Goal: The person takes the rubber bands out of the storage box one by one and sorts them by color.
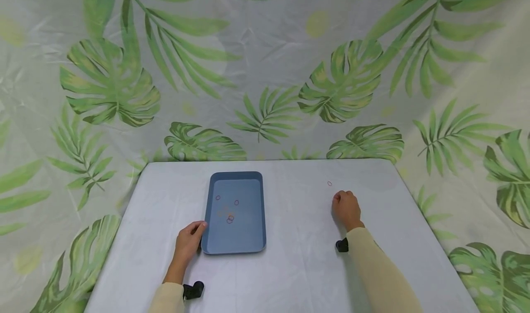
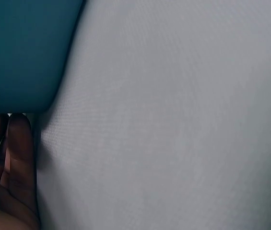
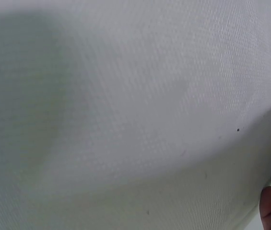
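A blue-grey rectangular tray (image 1: 256, 251) lies on the white-covered table, left of the middle. Thin red rings (image 1: 236, 202), like small rubber bands, lie scattered inside it, with fainter orange ones (image 1: 225, 208) among them. My left hand (image 1: 188, 244) is at the tray's left side, its fingertips (image 2: 19, 127) right against the outer edge in the left wrist view. Over on the right, my right hand (image 1: 347, 209) is low over the cloth with bent fingers, and nothing shows between them. Just beyond its fingertips lies a single red ring (image 1: 329, 183).
A white cloth (image 1: 298, 257) covers the table, whose far edge meets a hanging leaf-patterned sheet (image 1: 265, 73). Each wrist carries a small black camera, one by the left sleeve (image 1: 165, 299) and one by the right sleeve (image 1: 377, 262).
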Tool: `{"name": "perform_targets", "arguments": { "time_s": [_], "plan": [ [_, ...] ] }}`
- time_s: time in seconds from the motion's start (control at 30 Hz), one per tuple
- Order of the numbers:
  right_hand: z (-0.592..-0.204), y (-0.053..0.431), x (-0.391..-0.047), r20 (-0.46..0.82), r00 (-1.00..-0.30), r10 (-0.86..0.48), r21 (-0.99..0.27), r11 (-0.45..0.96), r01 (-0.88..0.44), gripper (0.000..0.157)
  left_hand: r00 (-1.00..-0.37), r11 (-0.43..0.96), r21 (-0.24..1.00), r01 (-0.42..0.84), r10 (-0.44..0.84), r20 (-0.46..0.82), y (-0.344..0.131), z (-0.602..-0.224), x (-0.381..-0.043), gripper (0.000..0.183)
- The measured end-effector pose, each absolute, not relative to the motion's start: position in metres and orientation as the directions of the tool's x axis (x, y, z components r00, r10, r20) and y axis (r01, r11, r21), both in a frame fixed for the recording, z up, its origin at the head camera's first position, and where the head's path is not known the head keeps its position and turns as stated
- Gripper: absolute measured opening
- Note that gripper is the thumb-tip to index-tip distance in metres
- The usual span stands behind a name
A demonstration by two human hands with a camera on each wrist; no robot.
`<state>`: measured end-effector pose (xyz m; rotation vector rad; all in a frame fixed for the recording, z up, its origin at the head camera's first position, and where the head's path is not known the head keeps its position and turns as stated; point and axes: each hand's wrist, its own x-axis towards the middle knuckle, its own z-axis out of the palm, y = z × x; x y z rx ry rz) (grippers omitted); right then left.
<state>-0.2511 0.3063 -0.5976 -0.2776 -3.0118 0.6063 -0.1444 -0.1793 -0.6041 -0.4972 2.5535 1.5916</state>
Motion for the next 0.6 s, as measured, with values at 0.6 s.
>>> {"name": "perform_targets", "arguments": {
  "time_s": [0.6],
  "plan": [
    [-0.565,0.239,-0.263,0.151,-0.989,-0.004,-0.502,0.861,-0.080,0.015,-0.940,0.410,0.852,-0.326,-0.237,-0.246,-0.180,-0.608,-0.146,0.049]
  ]
}}
